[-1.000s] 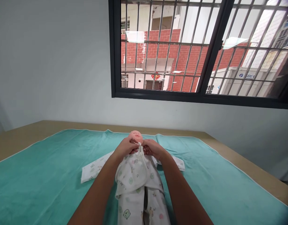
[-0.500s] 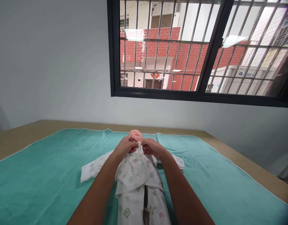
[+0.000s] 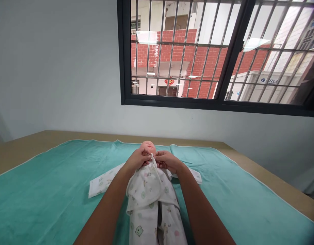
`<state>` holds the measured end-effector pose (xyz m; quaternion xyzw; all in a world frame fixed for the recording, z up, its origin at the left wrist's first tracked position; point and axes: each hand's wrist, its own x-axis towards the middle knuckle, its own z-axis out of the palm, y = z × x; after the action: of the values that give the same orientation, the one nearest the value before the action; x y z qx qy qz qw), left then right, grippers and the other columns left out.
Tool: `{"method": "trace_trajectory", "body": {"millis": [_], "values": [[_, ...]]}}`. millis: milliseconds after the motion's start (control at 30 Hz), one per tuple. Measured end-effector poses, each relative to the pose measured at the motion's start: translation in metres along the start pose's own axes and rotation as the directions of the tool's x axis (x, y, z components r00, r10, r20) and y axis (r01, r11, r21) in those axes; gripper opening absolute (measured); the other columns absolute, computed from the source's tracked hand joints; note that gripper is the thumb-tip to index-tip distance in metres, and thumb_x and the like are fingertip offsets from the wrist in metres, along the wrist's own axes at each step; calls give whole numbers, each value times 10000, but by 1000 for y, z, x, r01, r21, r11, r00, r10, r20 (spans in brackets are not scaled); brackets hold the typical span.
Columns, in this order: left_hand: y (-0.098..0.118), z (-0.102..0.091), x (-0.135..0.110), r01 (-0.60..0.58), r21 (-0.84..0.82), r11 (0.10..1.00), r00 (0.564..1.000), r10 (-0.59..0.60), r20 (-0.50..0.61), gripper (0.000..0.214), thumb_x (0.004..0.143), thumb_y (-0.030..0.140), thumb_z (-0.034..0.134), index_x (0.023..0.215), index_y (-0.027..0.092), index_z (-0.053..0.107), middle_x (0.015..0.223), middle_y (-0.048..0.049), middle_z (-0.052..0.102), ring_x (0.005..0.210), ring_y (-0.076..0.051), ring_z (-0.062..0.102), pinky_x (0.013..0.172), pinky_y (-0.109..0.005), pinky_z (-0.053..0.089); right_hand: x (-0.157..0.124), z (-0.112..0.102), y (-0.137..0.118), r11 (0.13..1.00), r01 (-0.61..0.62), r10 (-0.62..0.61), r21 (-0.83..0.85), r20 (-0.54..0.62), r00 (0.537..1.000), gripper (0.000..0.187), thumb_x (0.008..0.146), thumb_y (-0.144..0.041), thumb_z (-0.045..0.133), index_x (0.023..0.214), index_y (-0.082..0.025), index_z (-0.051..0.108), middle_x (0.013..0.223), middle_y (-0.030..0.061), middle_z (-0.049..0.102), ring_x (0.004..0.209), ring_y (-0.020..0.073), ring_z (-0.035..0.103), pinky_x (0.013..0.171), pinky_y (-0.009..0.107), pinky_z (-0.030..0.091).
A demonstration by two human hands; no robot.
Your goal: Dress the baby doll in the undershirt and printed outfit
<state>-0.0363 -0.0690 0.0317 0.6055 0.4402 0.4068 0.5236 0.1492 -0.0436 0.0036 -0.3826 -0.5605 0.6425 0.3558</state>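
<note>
A baby doll (image 3: 148, 146) lies on its back, head toward the wall, dressed in a white printed top (image 3: 144, 185) and matching trousers (image 3: 141, 228). At the doll's neck, my left hand (image 3: 139, 159) pinches the top's collar edge with closed fingers. My right hand (image 3: 167, 160) is beside it, its fingertips closed on the other side of the same collar. The cloth is drawn up to a small point between them. A long sleeve stretches out flat to each side. My hands hide the doll's neck and any fastener there.
A green cloth (image 3: 57, 180) with a pale edge covers most of a tan table (image 3: 21, 144). Behind it rises a grey-white wall (image 3: 70, 68). A dark-framed window (image 3: 172, 102) with metal bars is set in the wall at the upper right.
The collar cloth between my fingers is pulled up a little higher into a point. My right fingers have shifted slightly up; the doll stays almost where it was.
</note>
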Motion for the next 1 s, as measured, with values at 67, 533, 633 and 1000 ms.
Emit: {"method": "trace_trajectory", "body": {"millis": [67, 533, 633, 1000], "values": [[-1, 0, 0, 0, 9, 1000, 1000, 0, 3, 68, 705, 181, 628, 738, 159, 573, 574, 44, 579, 505, -69, 479, 510, -191, 364, 1, -1, 1, 1000, 1, -1, -18, -12, 1000, 224, 706, -289, 766, 816, -135, 648, 592, -24, 595, 519, 52, 542, 481, 125, 436], [3, 5, -1, -9, 129, 992, 999, 13, -30, 213, 667, 325, 682, 794, 178, 595, 506, 66, 517, 468, -78, 433, 455, -194, 267, -6, 14, -17, 915, 72, -72, -398, 15, 997, 122, 684, -239, 655, 756, -175, 579, 539, -72, 496, 476, 69, 435, 447, 193, 310], [1, 3, -2, -19, 77, 997, 1000, 19, -2, 213, 651, 279, 673, 821, 171, 608, 526, 63, 521, 488, -76, 446, 475, -192, 285, -5, 14, -16, 918, 73, -72, -390, 17, 997, 177, 677, -233, 663, 818, -187, 567, 542, -88, 483, 452, 60, 405, 432, 188, 270], [-11, -7, 1, 14, -144, 990, 999, -7, 45, 261, 672, 269, 682, 883, 160, 574, 570, 66, 517, 492, -47, 411, 467, -181, 268, -7, 7, -6, 966, 127, -127, -225, 16, 992, 296, 790, -447, 631, 753, -164, 550, 624, -48, 551, 440, 43, 389, 425, 192, 273]]}}
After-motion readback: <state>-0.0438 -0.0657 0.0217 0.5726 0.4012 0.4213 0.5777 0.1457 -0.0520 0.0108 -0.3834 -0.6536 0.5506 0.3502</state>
